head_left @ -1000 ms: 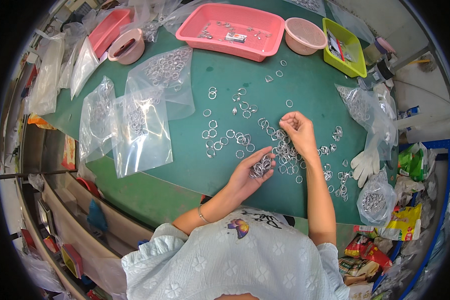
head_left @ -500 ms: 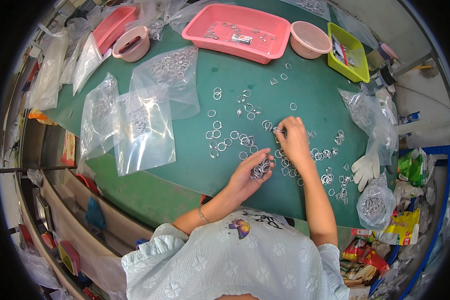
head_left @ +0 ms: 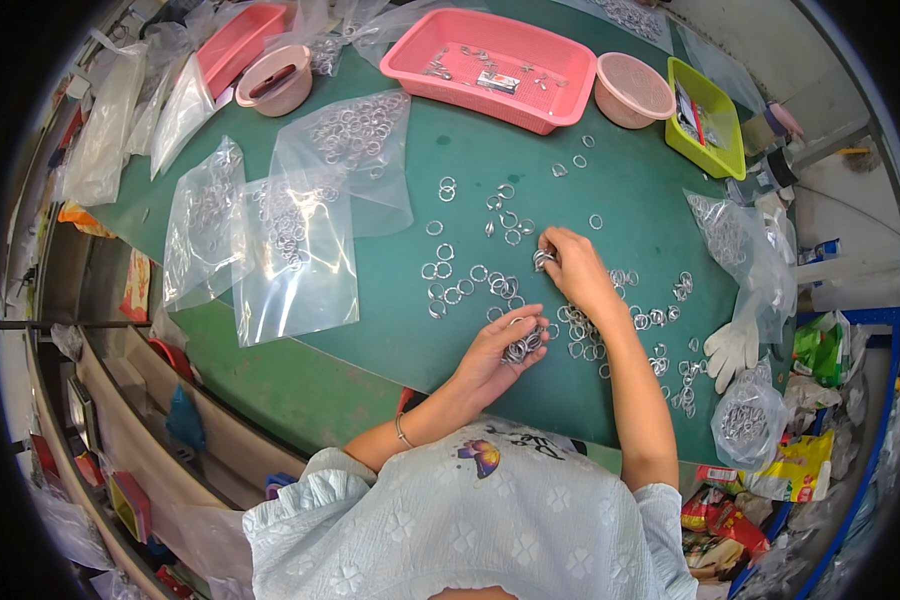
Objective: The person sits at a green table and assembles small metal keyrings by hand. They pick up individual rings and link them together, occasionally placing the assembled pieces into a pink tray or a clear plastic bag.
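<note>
Silvery rings lie heaped in my left hand, which is cupped palm up near the front of the green table, its fingers curled around them. Farther forward and to the right, my right hand pinches one or more rings between thumb and fingers, just over the tabletop; how many I cannot tell. Loose rings are scattered to the left of my hands, and more rings lie beside and partly under my right forearm. A small group of rings sits beyond the hands.
Clear plastic bags of rings lie on the left. At the back stand a pink basket, a round pink bowl and a green basket. On the right are a white glove and a knotted bag of rings.
My right hand has shifted slightly left and now pinches rings that lay on the table. My left hand stays with its heap. The whole view has tilted a little.
</note>
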`<state>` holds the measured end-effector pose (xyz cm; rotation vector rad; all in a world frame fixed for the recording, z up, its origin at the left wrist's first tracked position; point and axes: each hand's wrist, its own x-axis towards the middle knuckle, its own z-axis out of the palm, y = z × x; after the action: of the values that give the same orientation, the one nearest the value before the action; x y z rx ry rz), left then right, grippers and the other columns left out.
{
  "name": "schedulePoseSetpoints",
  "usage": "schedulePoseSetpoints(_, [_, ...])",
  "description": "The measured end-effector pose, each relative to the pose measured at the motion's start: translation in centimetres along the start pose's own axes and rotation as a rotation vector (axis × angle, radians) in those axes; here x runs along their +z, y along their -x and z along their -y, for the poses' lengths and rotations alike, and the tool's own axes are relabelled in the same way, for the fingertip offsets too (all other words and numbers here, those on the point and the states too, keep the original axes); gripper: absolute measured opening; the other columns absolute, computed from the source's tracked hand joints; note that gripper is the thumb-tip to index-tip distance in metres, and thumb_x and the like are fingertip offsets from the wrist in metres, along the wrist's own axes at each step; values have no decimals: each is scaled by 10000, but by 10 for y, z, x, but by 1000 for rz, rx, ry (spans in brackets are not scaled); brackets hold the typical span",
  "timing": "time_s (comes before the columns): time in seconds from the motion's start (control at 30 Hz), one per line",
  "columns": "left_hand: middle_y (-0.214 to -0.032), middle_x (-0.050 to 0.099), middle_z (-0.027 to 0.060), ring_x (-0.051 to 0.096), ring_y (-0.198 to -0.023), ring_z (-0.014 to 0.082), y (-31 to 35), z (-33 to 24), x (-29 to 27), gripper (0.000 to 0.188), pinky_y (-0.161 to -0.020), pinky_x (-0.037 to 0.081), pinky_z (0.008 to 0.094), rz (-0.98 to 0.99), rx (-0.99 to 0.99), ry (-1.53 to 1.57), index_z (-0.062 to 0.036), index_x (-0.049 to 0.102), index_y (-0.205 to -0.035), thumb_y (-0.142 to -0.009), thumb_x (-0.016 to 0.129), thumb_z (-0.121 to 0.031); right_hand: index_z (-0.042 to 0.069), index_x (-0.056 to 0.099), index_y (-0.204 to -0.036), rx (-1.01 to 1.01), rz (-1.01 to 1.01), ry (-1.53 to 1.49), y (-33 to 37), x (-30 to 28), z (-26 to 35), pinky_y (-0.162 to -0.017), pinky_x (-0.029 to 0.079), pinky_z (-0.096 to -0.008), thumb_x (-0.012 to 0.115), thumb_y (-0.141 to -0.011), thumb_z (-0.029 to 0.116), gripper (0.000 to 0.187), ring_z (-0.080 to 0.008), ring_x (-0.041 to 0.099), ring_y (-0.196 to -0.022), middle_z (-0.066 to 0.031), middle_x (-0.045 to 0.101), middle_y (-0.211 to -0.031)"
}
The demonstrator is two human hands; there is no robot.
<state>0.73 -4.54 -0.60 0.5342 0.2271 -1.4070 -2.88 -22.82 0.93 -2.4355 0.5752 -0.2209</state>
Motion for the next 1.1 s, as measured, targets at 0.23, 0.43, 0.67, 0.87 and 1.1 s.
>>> schedulePoseSetpoints(0.23, [-970, 597, 63, 591, -875, 157, 2, -4, 1, 282, -727, 511, 274, -9, 12, 16, -50, 522, -1126, -861, 591, -113, -1, 553, -974, 37, -79, -188, -29, 10, 1, -702, 447, -339, 603, -715, -43, 267, -249, 532, -743, -115, 519, -794])
schedulePoseSetpoints(0.43, [-971, 600, 55, 591, -874, 141, 4, -7, -3, 277, -749, 506, 275, -4, 20, 32, -44, 538, -1129, -869, 586, -127, -2, 563, -985, -15, -88, 21, -40, 21, -3, -679, 454, -315, 623, -699, -15, 293, -211, 538, -725, -109, 527, -803])
schedulePoseSetpoints(0.67, [-967, 597, 59, 588, -871, 152, 4, -13, -5, 253, -729, 506, 269, 19, 14, 42, -57, 541, -1111, -870, 581, -125, -14, 567, -931, 110, 76, -344, -65, 17, -6, -632, 469, -300, 678, -673, 52, 288, -184, 563, -680, -106, 575, -885])
schedulePoseSetpoints(0.87, [-971, 607, 50, 592, -876, 134, 5, -19, -5, 253, -753, 503, 275, 36, 9, 44, -57, 555, -1113, -873, 582, -133, -12, 592, -904, 9, -208, 3, -69, 51, 0, -652, 465, -327, 672, -685, 43, 240, -210, 570, -708, -132, 566, -846])
schedulePoseSetpoints(1.1, [-969, 609, 48, 594, -872, 125, 8, -25, -7, 257, -762, 502, 274, 34, 8, 59, -52, 557, -1118, -876, 581, -138, -33, 594, -864, 234, -149, -213, -89, 27, 10, -725, 468, -374, 645, -700, 21, 180, -299, 594, -799, -173, 592, -850])
